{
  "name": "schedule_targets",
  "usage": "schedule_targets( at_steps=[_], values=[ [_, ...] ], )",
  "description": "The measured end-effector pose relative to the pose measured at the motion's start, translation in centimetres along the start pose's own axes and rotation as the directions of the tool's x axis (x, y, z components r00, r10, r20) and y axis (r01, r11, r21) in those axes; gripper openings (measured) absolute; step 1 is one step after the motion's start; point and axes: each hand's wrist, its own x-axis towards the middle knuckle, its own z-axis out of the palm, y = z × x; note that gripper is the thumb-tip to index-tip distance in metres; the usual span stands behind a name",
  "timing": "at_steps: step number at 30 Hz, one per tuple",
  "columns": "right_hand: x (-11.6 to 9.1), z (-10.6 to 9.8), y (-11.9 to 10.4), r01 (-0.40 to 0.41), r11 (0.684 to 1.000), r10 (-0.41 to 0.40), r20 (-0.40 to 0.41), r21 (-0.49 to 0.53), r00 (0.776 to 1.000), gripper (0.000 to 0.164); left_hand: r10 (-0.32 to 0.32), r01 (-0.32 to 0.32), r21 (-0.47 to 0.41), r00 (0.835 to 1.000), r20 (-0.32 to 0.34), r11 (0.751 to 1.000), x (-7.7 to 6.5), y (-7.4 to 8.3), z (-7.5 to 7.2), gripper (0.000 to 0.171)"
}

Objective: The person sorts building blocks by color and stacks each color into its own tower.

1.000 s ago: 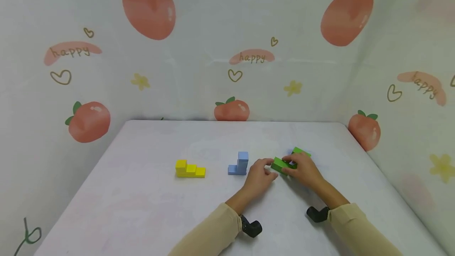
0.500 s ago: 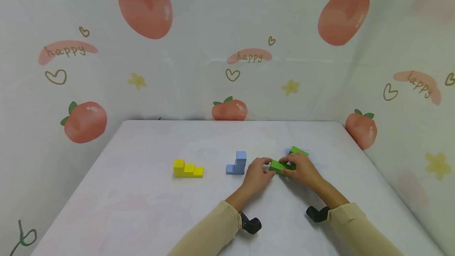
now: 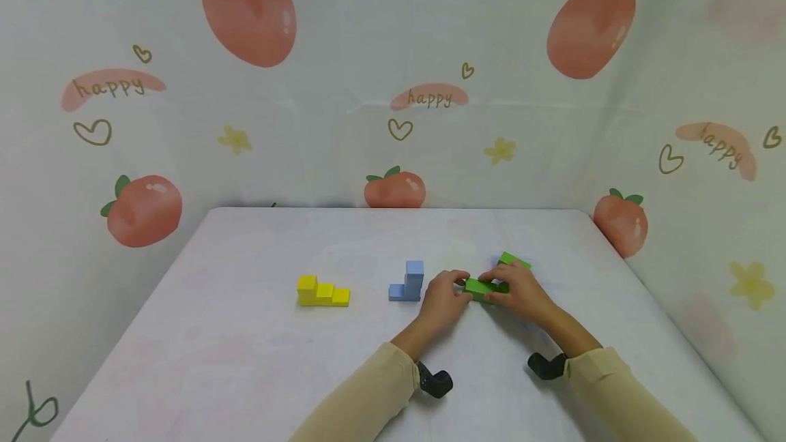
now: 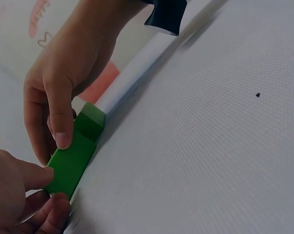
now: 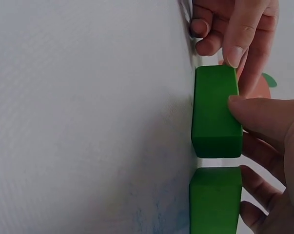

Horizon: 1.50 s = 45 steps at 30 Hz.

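My right hand [image 3: 520, 293] grips a green block [image 3: 479, 290] between thumb and fingers, low over the table. My left hand [image 3: 443, 302] pinches the left end of that block, its thumb at the near side and a finger reaching behind. In the right wrist view the held block [image 5: 217, 109] has a narrow gap from another green block [image 5: 215, 200]. Beyond my right hand in the head view, a green block [image 3: 516, 260] shows partly. How the green blocks meet under the right hand is hidden.
To the left of my hands stands a blue L-shaped stack of blocks [image 3: 414, 281]. Farther left is a yellow stepped stack [image 3: 323, 295]. Both sit on the white table [image 3: 264, 360], with a printed cloth wall behind it. Each wrist wears a black camera [image 3: 434, 382].
The held green block has swung from a slant to nearly level with the table's front. My left hand has closed in on its left end. The head view has shifted slightly.
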Motion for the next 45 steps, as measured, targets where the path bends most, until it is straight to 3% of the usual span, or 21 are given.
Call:
schedule_targets(
  at_steps=[15,31,45],
  values=[
    [0.47,-0.22,0.46,-0.010,0.999,0.007,0.068,0.042,0.998,0.033,0.009,-0.005,0.085,0.999,-0.048,0.996,0.37,-0.08,0.29,0.033],
    [0.64,-0.41,0.66,0.010,0.999,-0.014,0.083,0.050,0.996,0.033,-0.018,0.023,0.071,0.998,-0.067,0.997,0.25,0.24,0.28,0.031],
    [0.51,-0.41,0.64,-0.004,0.999,0.000,0.085,0.049,0.996,0.033,-0.023,0.026,0.061,0.999,-0.039,0.998,0.24,0.39,0.14,0.029]
  ],
)
